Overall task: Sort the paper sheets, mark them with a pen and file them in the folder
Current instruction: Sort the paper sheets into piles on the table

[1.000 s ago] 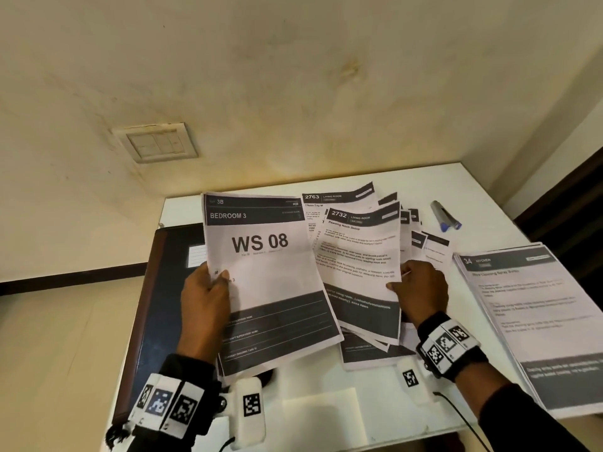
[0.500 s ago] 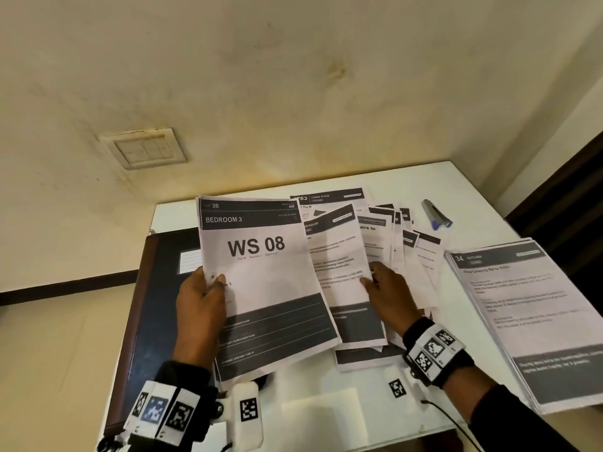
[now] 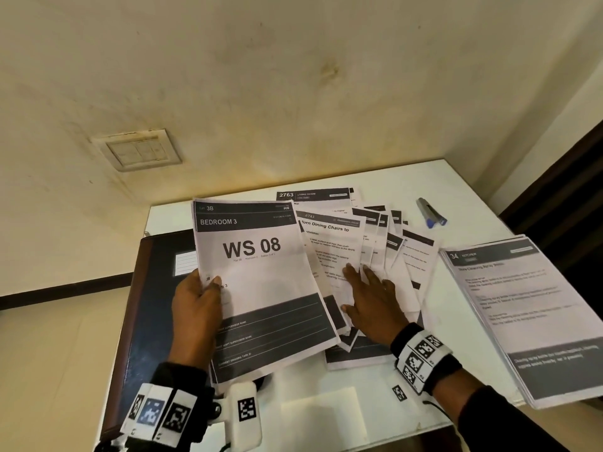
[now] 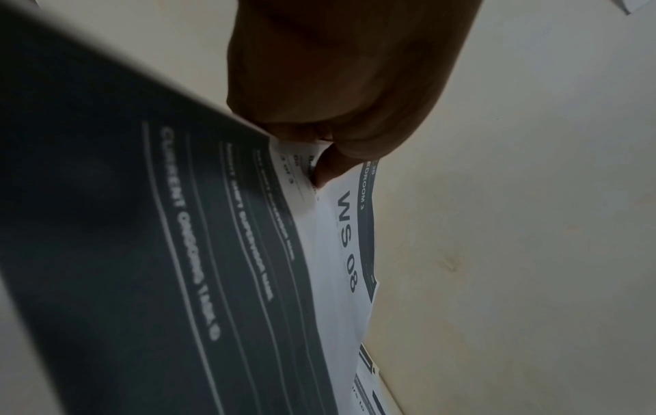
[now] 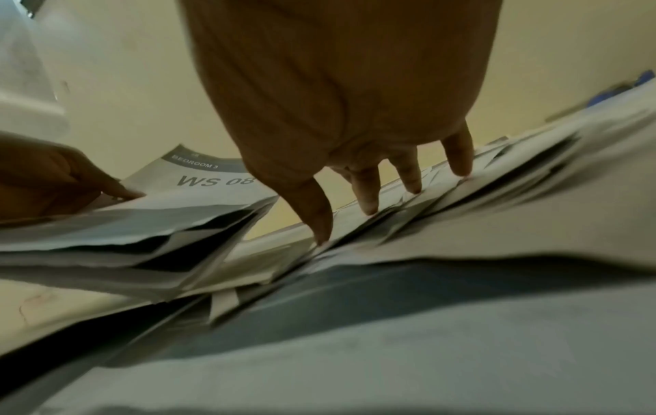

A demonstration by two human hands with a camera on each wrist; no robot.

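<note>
My left hand [image 3: 199, 305] grips a stack of sheets topped by the "WS 08 / BEDROOM 3" page [image 3: 261, 272], thumb on top, held tilted above the table; the left wrist view shows the same stack [image 4: 337, 238] pinched by the thumb. My right hand [image 3: 368, 298] lies flat with straight fingers [image 5: 369, 196] pressing on the fanned spread of sheets [image 3: 385, 243] in the table's middle. A dark folder [image 3: 153, 288] lies shut at the left under the held stack. The pen [image 3: 430, 213], grey with a blue end, rests at the back right.
A separate pile headed "34 KITCHEN" [image 3: 528, 314] lies at the right, overhanging the white table's [image 3: 456, 184] front right edge. A small blank white slip [image 3: 321, 409] sits near the front edge. The wall with a switch plate [image 3: 138, 151] stands behind.
My right hand has let a lifted sheet go, slid left and flattened onto the fan, so a "Dining Chairs" page now shows on top. The left hand's stack stayed put.
</note>
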